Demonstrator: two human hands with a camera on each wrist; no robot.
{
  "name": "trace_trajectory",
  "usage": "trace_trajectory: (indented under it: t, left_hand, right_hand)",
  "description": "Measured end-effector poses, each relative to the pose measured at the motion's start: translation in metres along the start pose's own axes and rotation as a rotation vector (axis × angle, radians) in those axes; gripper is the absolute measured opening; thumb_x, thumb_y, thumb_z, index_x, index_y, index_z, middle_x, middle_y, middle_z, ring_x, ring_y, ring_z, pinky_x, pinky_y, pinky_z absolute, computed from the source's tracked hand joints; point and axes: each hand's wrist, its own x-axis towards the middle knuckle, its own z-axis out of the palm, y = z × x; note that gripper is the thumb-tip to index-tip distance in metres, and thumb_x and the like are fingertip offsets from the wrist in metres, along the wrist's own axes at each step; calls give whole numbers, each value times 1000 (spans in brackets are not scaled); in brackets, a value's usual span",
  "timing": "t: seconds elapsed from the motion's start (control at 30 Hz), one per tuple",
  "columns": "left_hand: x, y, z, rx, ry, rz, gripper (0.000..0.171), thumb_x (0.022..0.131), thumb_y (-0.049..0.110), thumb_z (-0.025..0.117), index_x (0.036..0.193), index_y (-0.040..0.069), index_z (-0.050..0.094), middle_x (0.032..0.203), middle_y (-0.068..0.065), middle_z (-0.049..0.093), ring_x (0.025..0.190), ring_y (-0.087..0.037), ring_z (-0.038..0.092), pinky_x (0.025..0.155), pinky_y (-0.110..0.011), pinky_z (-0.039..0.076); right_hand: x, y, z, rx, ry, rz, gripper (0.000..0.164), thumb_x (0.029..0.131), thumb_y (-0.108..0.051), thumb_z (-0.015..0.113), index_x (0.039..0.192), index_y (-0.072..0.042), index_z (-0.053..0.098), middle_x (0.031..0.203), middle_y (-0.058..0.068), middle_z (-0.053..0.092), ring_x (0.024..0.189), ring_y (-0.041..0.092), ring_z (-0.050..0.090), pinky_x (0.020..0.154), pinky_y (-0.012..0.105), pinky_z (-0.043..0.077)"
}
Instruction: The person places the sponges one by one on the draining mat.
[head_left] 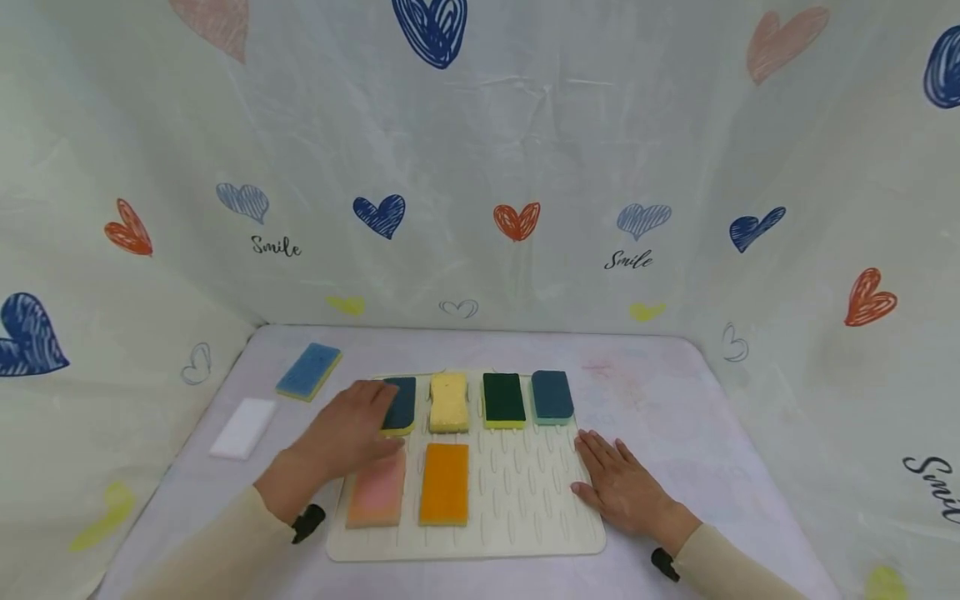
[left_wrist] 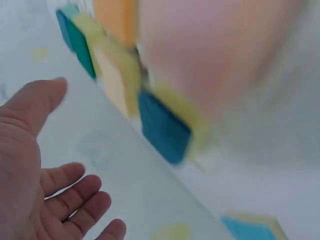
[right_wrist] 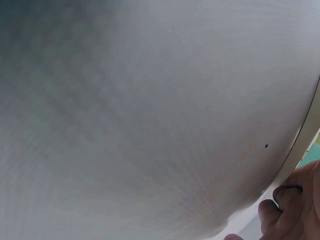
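Observation:
My left hand is over the left side of a cream ridged mat, thumb and fingers spread, holding nothing. It partly covers a dark blue-and-yellow sponge in the back row and the far end of a pink sponge in front. Beside the pink one lies an orange sponge. Along the back row sit a yellow sponge, a dark green one and a blue-grey one. My right hand lies flat with its fingertips at the mat's right edge.
Left of the mat, a blue sponge and a white sponge lie on the pale tablecloth. A white curtain printed with hearts hangs behind the table and along both sides.

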Motion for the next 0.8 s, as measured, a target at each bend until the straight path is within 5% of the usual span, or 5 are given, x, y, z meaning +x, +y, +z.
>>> trace_trajectory:
  t: [0.2,0.4,0.57,0.8]
  left_hand:
    - [-19,-87,-24,170,-119,-70,71,82,27,91,132,-13,60,133,-31,63,123,-50,61,100,-60,53]
    - [-48,-154,-26,242,-210,-52,77,73,19,96,129,-18,58,128,-34,63,119,-54,60,97,-62,53]
    - [-61,-182,-16,234,-281,-77,88,68,22,98,131,-20,54,130,-37,60,120,-57,58,97,-65,51]
    - [-64,-193,4,196,-351,-101,99,66,20,99,140,-21,47,144,-42,50,133,-61,47,108,-72,41]
  right_hand:
    - [0,2,-1,4,-10,7,82,110,-59,40,165,1,29,174,17,27,161,36,25,127,64,22]
    - [0,3,2,-1,-5,0,82,110,-59,39,165,1,29,174,17,27,161,36,26,127,64,23]
    - [1,4,4,-41,-2,5,81,110,-60,40,165,-1,31,174,16,28,161,35,27,127,63,24]
    - [2,2,2,-36,-33,24,82,110,-60,40,166,-2,29,175,14,26,162,34,25,128,62,23]
